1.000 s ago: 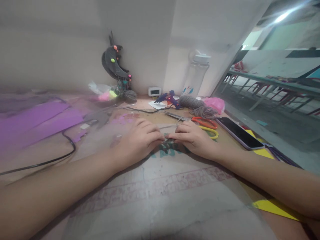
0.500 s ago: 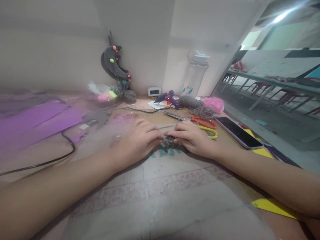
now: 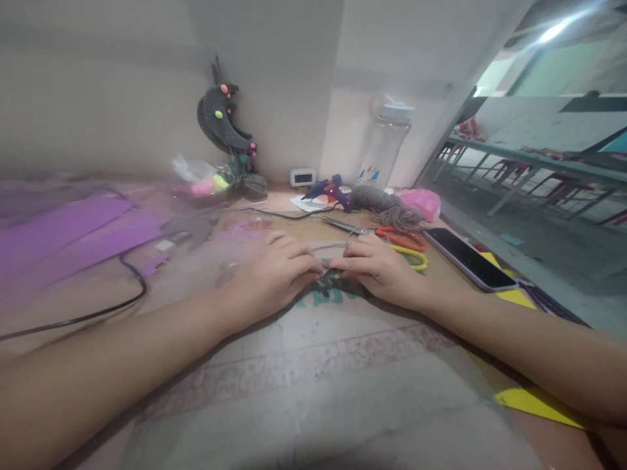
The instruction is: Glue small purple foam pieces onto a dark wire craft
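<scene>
My left hand (image 3: 281,271) and my right hand (image 3: 379,269) meet over the table, thumbs and fingertips pinched on a small dark grey yarn piece (image 3: 329,279). Its exact shape is blurred and partly covered by my fingers. A thin grey strand (image 3: 329,247) runs behind my fingertips toward the right hand. Just beyond my right hand lie scissors with orange handles (image 3: 404,239) and a yellow-handled pair (image 3: 415,258), which the hand partly covers. Beneath my hands is a translucent sheet (image 3: 313,405) with printed teal and red marks.
Farther back are a glue gun (image 3: 333,191), a grey yarn skein (image 3: 386,205), a clear bottle (image 3: 385,147) and a small digital clock (image 3: 302,177). A phone (image 3: 470,259) lies right. A dark crescent ornament (image 3: 220,124) stands against the wall. Purple sheets (image 3: 73,228) and a black cord (image 3: 142,290) lie left.
Both hands stay almost in place, still pinching the dark yarn piece. The fingertips have shifted only slightly, and the view has moved a little.
</scene>
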Motion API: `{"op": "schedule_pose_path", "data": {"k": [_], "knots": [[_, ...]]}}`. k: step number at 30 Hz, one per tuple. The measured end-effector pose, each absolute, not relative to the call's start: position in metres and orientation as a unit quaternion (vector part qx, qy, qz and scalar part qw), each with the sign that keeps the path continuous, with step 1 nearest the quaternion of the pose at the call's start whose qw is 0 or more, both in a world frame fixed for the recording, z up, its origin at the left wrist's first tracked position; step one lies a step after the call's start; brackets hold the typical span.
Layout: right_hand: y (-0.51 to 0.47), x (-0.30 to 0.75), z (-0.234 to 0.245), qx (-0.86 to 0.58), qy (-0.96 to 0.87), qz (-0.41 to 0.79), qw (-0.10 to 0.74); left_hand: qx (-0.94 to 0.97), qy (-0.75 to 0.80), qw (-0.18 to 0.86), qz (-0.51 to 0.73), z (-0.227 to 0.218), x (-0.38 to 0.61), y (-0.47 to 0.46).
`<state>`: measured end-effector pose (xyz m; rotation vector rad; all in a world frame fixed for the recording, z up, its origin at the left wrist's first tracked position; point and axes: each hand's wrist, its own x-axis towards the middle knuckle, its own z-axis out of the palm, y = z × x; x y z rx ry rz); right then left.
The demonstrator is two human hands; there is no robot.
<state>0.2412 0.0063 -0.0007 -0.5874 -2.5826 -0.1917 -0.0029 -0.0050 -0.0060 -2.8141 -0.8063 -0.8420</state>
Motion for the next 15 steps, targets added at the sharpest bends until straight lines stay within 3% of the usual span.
{"op": "schedule_pose_path", "data": {"k": [9,15], "knots": [[0.006,0.242,-0.001,-0.337,-0.891,0.01,0.303,-0.914,-0.291,0.016,-0.282,-0.003,-0.003,-0.007],[0.014,0.241,-0.007,-0.4,-0.875,0.064,0.264,-0.825,-0.414,-0.17,-0.346,0.0,0.001,-0.005]]}}
